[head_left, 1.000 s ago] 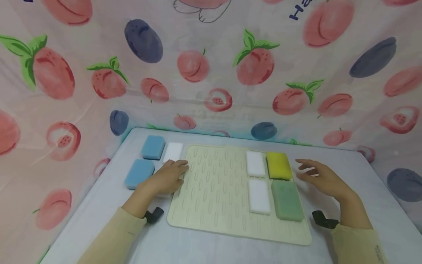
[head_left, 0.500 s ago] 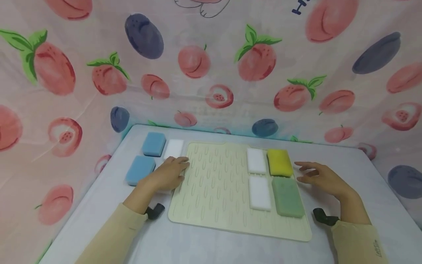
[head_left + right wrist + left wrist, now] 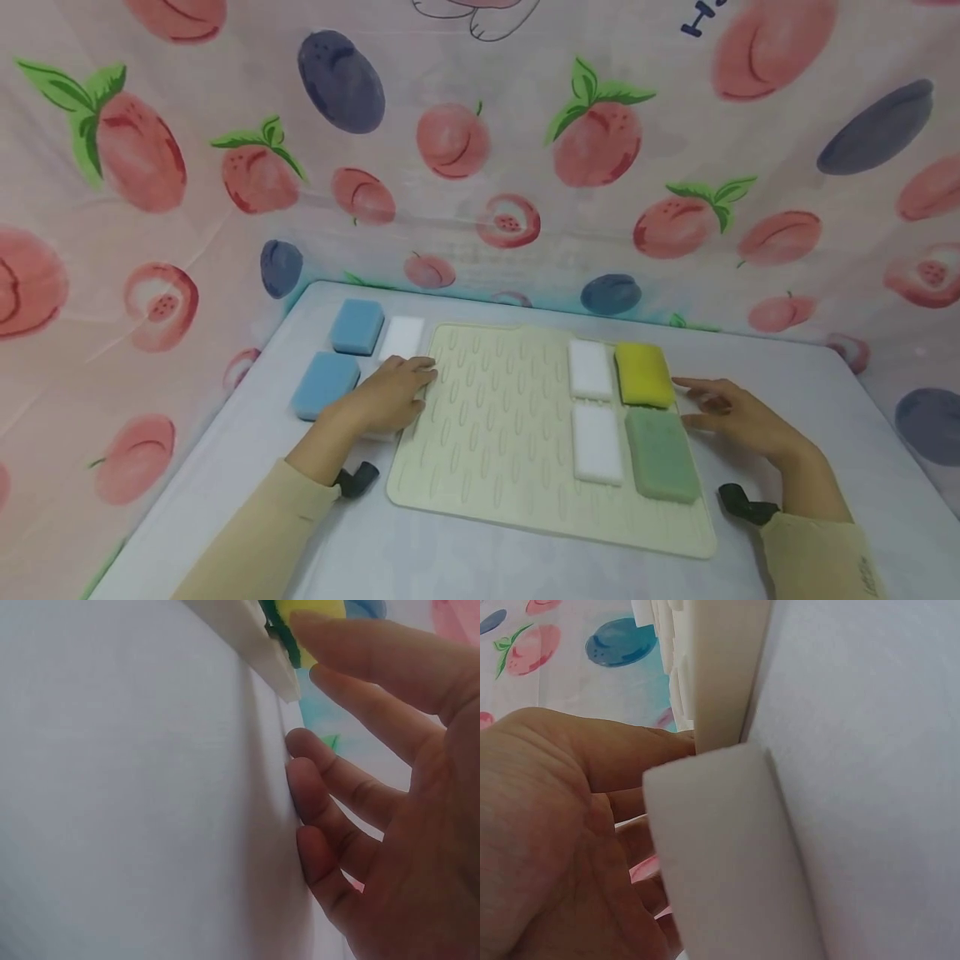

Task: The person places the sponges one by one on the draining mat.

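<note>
My left hand (image 3: 390, 396) rests at the left edge of a cream ridged mat (image 3: 495, 433), its fingertips at the rim. In the left wrist view the thumb reaches the mat's edge (image 3: 727, 675), and a white sponge block (image 3: 720, 847) stands beside the fingers. At the mat's right side my right hand (image 3: 738, 421) has loosely bent, spread fingers, with fingertips close to a yellow sponge (image 3: 645, 375) and a green sponge (image 3: 662, 454). Contact with the sponges cannot be made out. Two white sponges (image 3: 591, 369) lie on the mat left of these.
Left of the mat lie a far blue sponge (image 3: 357, 327), a nearer blue sponge (image 3: 326, 386) and a white block (image 3: 402, 337). Another white block (image 3: 381, 436) is mostly hidden under my left hand. A fruit-print cloth (image 3: 510, 167) hangs behind the white table (image 3: 525, 575).
My right hand has moved slightly left, closer to the mat's right edge and the sponges there. The left hand stays at the mat's left edge. The head view shifts a little.
</note>
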Action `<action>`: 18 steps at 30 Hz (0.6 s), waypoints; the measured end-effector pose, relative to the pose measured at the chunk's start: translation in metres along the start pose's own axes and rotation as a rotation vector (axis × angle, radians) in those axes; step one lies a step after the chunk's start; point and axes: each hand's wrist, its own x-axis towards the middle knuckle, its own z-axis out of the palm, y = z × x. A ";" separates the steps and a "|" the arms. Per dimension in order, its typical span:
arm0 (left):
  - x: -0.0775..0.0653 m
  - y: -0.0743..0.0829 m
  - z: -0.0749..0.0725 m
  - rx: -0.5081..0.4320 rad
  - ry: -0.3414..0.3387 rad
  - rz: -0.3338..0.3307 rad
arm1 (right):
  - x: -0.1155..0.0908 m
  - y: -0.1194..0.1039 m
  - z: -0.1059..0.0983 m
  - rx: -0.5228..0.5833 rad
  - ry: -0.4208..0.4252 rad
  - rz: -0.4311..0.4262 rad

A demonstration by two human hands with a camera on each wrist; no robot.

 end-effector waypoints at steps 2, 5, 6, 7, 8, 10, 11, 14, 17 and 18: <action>0.001 0.000 0.001 0.002 0.002 -0.001 | 0.000 0.002 0.000 0.017 -0.008 -0.004; 0.001 0.001 0.000 0.006 0.001 -0.002 | 0.000 0.003 0.001 0.035 -0.013 -0.019; 0.001 0.001 0.000 0.005 -0.002 -0.005 | 0.000 0.004 0.001 0.036 -0.012 -0.021; 0.001 0.001 0.000 0.004 -0.005 -0.008 | -0.001 0.004 0.002 0.036 -0.011 -0.020; 0.001 0.002 0.000 0.003 -0.007 -0.009 | -0.001 0.004 0.002 0.033 -0.006 -0.020; 0.001 0.002 0.000 0.002 -0.007 -0.010 | -0.001 0.003 0.003 0.036 -0.001 -0.015; 0.000 0.002 0.000 0.002 -0.007 -0.011 | -0.001 0.003 0.004 0.036 0.001 -0.013; 0.000 0.002 0.000 0.003 -0.003 -0.010 | -0.001 0.002 0.005 0.034 0.004 0.000; -0.001 0.002 0.000 0.003 -0.002 -0.014 | -0.001 0.000 0.006 0.021 0.001 0.015; -0.001 0.002 0.000 0.003 -0.001 -0.014 | -0.001 0.000 0.006 0.017 0.001 0.017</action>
